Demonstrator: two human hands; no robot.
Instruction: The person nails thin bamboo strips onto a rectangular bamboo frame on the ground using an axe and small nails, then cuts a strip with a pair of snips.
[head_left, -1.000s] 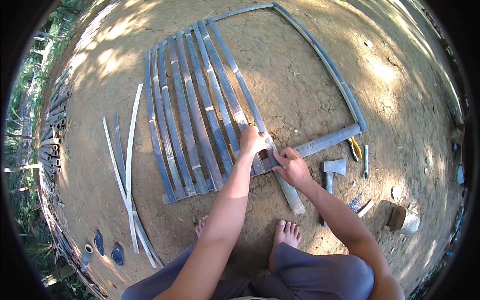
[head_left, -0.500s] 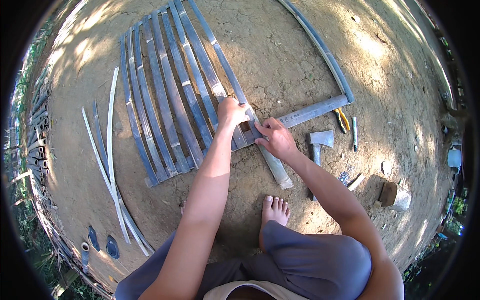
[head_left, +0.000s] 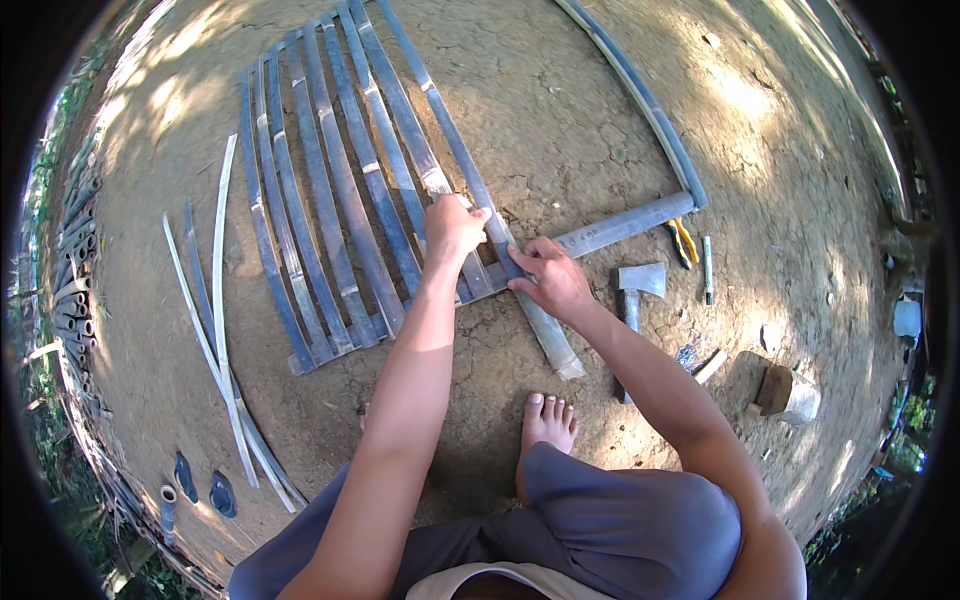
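Observation:
Several grey-blue bamboo slats (head_left: 330, 200) lie side by side on bare dirt, their near ends resting across a bamboo pole (head_left: 620, 225). My left hand (head_left: 452, 225) is closed over the rightmost slat (head_left: 425, 85), just above where it crosses the pole. My right hand (head_left: 548, 280) grips the same slat just below the crossing, thumb toward the left hand. The slat's near end (head_left: 560, 355) sticks out past my right hand, toward my bare foot (head_left: 545, 425).
A hatchet (head_left: 635, 285) lies right of my right hand, with a yellow-handled tool (head_left: 683, 240), a thin blade (head_left: 707, 268) and a wood block (head_left: 785, 392) beyond. Loose pale strips (head_left: 220, 330) lie at the left. A long curved pole (head_left: 640, 100) bounds the right side. Sandals (head_left: 200, 485) sit lower left.
Both hands have stayed on the rightmost slat at the crossing. The left hand has shifted slightly up along it. My view has moved, so the slats sit higher in the picture.

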